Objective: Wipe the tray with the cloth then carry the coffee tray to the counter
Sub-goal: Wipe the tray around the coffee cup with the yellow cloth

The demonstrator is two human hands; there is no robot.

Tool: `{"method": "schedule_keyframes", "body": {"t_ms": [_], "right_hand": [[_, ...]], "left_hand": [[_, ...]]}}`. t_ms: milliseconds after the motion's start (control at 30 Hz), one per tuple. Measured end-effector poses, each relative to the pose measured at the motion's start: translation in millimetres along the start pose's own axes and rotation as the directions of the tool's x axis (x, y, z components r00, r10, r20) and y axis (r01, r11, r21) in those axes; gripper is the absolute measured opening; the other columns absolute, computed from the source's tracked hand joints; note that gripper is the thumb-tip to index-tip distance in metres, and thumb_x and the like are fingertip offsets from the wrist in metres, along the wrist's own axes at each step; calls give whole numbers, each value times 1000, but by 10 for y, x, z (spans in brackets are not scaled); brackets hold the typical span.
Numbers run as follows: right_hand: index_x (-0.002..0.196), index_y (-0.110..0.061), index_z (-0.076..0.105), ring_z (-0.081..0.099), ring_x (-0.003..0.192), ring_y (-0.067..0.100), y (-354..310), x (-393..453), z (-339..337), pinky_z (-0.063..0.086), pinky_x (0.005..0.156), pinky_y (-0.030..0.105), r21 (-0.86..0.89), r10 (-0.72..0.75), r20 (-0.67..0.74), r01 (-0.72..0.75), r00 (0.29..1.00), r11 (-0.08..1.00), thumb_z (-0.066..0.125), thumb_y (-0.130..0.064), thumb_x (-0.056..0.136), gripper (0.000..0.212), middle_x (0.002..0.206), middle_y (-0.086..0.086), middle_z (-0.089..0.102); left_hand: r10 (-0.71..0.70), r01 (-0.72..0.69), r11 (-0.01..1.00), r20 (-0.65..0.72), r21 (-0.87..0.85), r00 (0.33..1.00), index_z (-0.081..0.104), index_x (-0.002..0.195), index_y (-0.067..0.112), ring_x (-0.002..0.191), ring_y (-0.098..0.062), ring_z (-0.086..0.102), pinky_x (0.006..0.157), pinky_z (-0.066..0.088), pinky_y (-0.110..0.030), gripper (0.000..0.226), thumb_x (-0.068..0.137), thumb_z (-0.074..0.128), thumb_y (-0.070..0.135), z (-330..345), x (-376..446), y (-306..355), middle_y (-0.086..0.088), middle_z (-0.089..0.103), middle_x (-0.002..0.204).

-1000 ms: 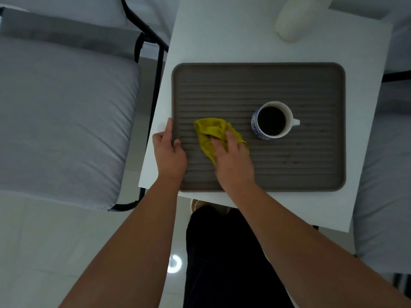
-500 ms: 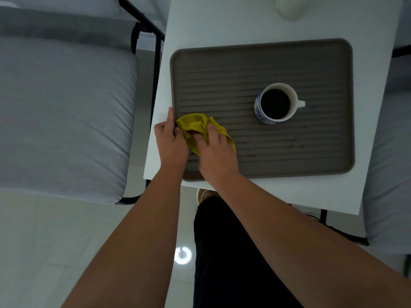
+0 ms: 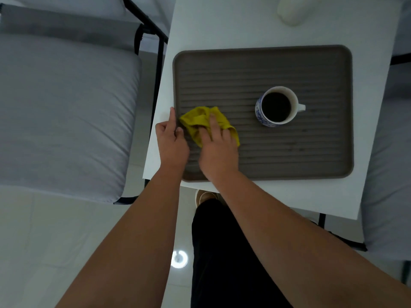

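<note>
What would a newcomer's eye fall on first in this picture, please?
Probably the crumpled yellow cloth, pressed under the right hand near the left edge of the ribbed brown rectangular tray, whose rim the left hand steadies. Next, the blue-patterned white mug of dark coffee right of the tray's centre.

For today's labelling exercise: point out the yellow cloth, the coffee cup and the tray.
yellow cloth (image 3: pixel 195 121): head view, bunched folds beyond the fingers.
coffee cup (image 3: pixel 259 112): head view, blue-patterned outer wall.
tray (image 3: pixel 266 48): head view, far rim.
</note>
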State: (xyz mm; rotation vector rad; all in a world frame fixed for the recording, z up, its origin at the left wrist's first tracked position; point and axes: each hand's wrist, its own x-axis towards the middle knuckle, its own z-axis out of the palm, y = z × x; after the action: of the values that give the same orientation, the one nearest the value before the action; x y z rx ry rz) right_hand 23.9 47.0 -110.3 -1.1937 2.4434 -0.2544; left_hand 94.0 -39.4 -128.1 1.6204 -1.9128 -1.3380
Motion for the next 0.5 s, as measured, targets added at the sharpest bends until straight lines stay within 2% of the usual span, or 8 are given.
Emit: {"method": "schedule_keyframes", "body": {"t_ms": [67, 133, 200, 300, 400, 433, 500], "right_hand": [[140, -24, 36, 37, 125, 37, -67, 121, -28, 31, 105, 47, -12, -66, 63, 67, 996, 998, 53, -21, 86, 57, 160, 6, 10], [139, -25, 37, 36, 126, 36, -22, 158, -64, 31, 106, 46, -14, -65, 58, 66, 996, 998, 55, -22, 86, 56, 159, 4, 11], [140, -25, 36, 36, 126, 37, 116, 103, -81, 32, 107, 46, -11, 20, 35, -20, 999, 1000, 59, -20, 82, 63, 160, 5, 10], [145, -24, 26, 32, 130, 38, 242, 50, -115, 28, 111, 46, 14, 210, 11, -210, 978, 978, 58, -18, 83, 71, 160, 10, 4], [144, -21, 29, 31, 130, 38, 117, 135, -163, 26, 109, 44, 68, 303, 7, -303, 953, 951, 56, -16, 85, 65, 159, 13, 5], [143, -20, 30, 32, 130, 38, 52, 172, -163, 26, 108, 44, 75, 279, 14, -279, 960, 957, 54, -16, 86, 63, 159, 13, 5], [142, -19, 34, 32, 129, 37, -84, 248, -159, 27, 107, 44, 59, 138, 56, -141, 989, 988, 52, -17, 88, 57, 159, 10, 7]], "left_hand": [[-17, 18, 1000, 8, -25, 1000, 31, 146, 19, 94, -10, 44, 81, 33, 6, 55, 95, 36, -2, -1, 21, 8, -3, 34, 107], [-22, 22, 1000, 8, -19, 1000, 32, 145, 20, 94, -10, 44, 81, 32, 6, 54, 96, 37, -1, -14, 25, 19, -2, 34, 107], [-8, 8, 1000, 8, 15, 1000, 33, 145, 20, 93, -11, 43, 84, 31, 3, 54, 96, 38, 0, -26, 14, 27, -2, 34, 106], [-15, 15, 999, 15, 34, 1000, 32, 146, 23, 94, -12, 44, 93, 34, -11, 54, 96, 39, 3, -33, 2, 32, -2, 35, 107], [-21, 20, 999, 22, 50, 1000, 31, 146, 25, 93, -13, 45, 97, 38, -19, 54, 97, 39, 5, -35, 7, 16, -1, 35, 107], [-21, 20, 998, 25, 57, 999, 32, 146, 25, 93, -13, 45, 96, 38, -19, 54, 96, 39, 5, -39, 12, 14, -1, 35, 107], [-25, 23, 998, 29, 50, 999, 33, 145, 24, 93, -13, 46, 93, 37, -16, 55, 95, 39, 3, -49, 31, 18, -1, 35, 107]]}}
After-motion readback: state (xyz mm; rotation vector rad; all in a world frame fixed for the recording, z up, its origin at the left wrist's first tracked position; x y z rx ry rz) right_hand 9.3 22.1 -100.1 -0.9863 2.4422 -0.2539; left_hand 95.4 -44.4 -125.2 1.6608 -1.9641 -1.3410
